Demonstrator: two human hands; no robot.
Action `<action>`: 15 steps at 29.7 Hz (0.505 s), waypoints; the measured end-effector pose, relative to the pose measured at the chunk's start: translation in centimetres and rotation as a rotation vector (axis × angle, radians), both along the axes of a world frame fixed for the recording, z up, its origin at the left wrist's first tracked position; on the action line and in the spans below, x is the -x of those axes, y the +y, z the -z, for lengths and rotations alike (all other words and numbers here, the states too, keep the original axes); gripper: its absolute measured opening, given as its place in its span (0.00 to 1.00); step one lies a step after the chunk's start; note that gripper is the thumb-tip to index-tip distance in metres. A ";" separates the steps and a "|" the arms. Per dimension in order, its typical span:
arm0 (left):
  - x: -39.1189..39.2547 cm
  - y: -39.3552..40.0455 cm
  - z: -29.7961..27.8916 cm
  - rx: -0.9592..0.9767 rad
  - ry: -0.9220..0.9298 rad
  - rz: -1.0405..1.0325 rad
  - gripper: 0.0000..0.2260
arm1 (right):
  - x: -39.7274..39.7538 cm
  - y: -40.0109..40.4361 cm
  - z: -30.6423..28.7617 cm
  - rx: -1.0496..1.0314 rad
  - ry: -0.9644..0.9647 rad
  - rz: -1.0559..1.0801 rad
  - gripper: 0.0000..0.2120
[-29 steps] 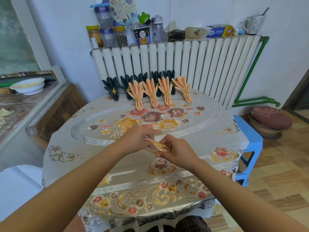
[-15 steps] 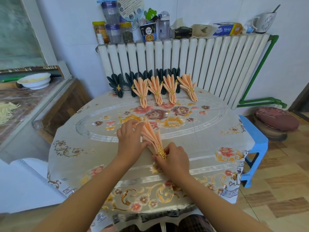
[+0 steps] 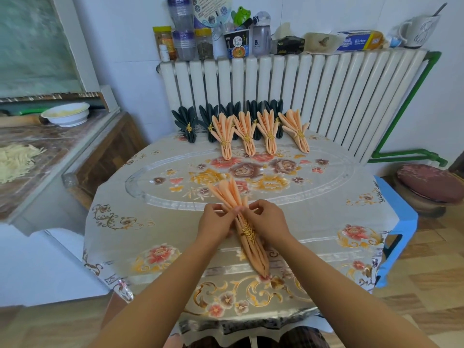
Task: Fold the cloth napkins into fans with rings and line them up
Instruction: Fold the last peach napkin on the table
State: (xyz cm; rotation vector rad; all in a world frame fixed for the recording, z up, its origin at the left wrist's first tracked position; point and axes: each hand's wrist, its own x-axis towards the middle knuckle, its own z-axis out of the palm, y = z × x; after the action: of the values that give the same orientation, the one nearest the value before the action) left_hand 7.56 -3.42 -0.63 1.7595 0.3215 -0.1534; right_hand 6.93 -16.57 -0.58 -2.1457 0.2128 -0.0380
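Head view: low in the centre of the frame, a peach pleated napkin [image 3: 247,229] lies on the floral tablecloth [image 3: 326,222], its narrow tail pointing toward the bottom edge and its pleats spreading toward the upper left. A gold leaf-shaped ring [image 3: 248,231] sits around its middle. The left hand [image 3: 216,222] pinches pleats on the left side just above the ring, and the right hand [image 3: 266,219] pinches pleats on the right side, fingertips nearly meeting over the cloth. In the upper centre, by the white radiator [image 3: 326,96], four finished peach fans [image 3: 258,133] stand in a row in front of a row of dark fans [image 3: 188,123], each ringed in gold.

The step looks like spreading the pleats into a fan. Pulling too hard could drag cloth out through the ring or slide the ring toward the tail, collapsing the folds. Uneven tugging would likely leave a lopsided fan that fails to match the row.
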 end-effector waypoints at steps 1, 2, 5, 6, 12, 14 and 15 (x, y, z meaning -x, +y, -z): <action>-0.1 -0.2 -0.1 -0.013 -0.008 0.001 0.16 | -0.2 0.0 0.0 0.006 0.002 0.009 0.12; -0.3 -0.1 0.0 -0.014 -0.018 0.000 0.13 | -0.5 0.1 0.0 0.000 0.010 0.025 0.11; -0.9 0.3 0.5 0.014 -0.024 -0.022 0.11 | -1.1 -0.1 0.7 -0.083 0.084 0.107 0.08; -1.0 0.5 0.6 0.004 -0.023 -0.035 0.12 | -1.1 -0.2 1.0 -0.111 0.111 0.130 0.08; -1.5 0.4 0.2 -0.052 -0.080 -0.027 0.10 | -1.9 0.3 0.3 -0.077 0.036 0.058 0.20; -1.9 0.2 0.1 -0.090 -0.096 -0.040 0.11 | -2.7 0.7 0.1 0.006 -0.001 0.054 0.21; -2.2 0.2 0.1 -0.120 -0.105 -0.041 0.12 | -3.0 0.8 -0.1 0.021 -0.010 0.061 0.19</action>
State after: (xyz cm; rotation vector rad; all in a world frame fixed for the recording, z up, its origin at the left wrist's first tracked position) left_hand 9.78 -3.25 -0.75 1.8711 0.2950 -0.0118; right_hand 9.94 -15.76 -0.49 -2.1590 0.2737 -0.0866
